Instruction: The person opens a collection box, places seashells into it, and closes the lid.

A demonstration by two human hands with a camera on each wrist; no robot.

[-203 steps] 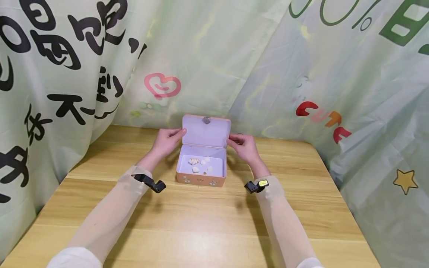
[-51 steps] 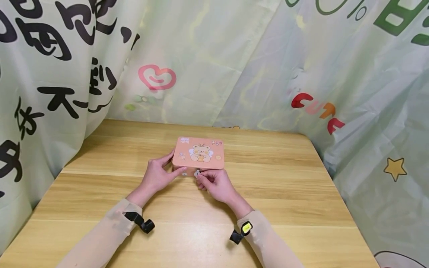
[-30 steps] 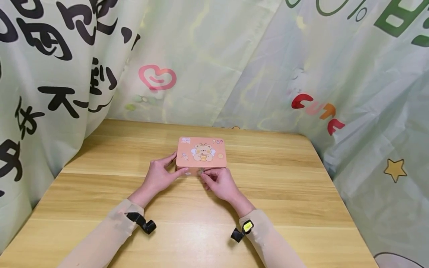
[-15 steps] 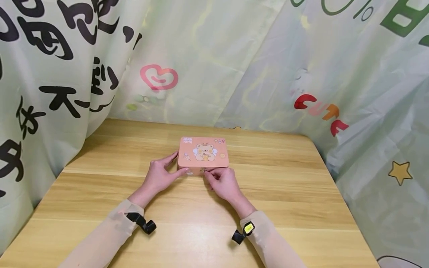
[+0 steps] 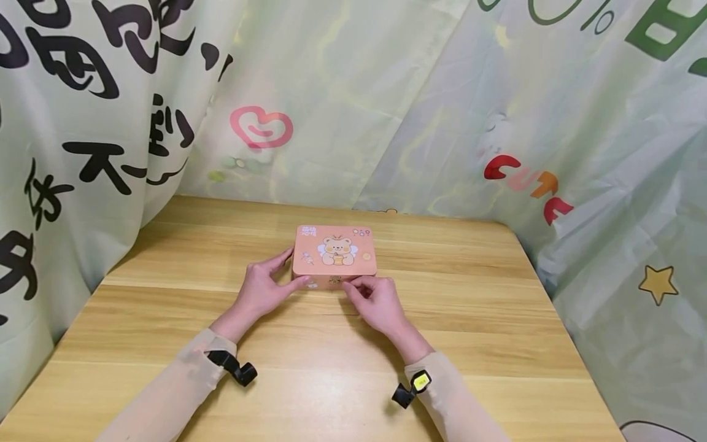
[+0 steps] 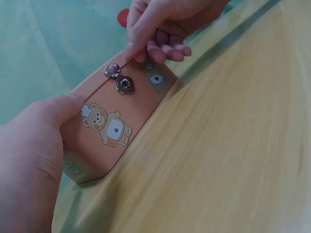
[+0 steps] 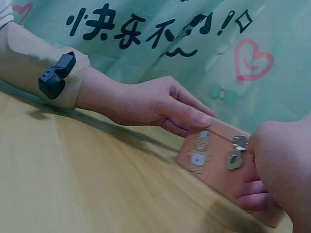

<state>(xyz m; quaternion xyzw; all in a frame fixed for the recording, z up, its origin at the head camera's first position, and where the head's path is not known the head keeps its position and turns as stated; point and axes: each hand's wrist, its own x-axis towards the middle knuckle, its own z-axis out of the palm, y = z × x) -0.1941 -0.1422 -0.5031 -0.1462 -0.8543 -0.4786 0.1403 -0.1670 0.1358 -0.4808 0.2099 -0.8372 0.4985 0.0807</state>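
A closed pink tin box (image 5: pixel 334 245), with a winged bear printed on its lid, sits on the wooden table. My left hand (image 5: pixel 258 294) grips its left front corner, thumb along the front and fingers at the side. On the front, the metal clasp (image 6: pixel 125 84) hangs down over the seam in the left wrist view, between printed bears. My right hand (image 5: pixel 381 304) is at the front right; its thumb and forefinger meet right at the lid's front edge, beside the clasp, and the other fingers are loosely curled. From the right wrist, this hand (image 7: pixel 277 162) covers the box's right part.
The wooden table (image 5: pixel 309 380) stretches around the box on all sides. Behind it hangs a pale printed curtain (image 5: pixel 342 123), which also runs down the left and right sides. A small black camera (image 5: pixel 241 372) is strapped to the left wrist, another camera (image 5: pixel 404 395) to the right.
Several seconds ago the box stood open, showing shells, with both hands on its lid. Since then it was shut; the right hand worked at the clasp and has now slid right, off it.
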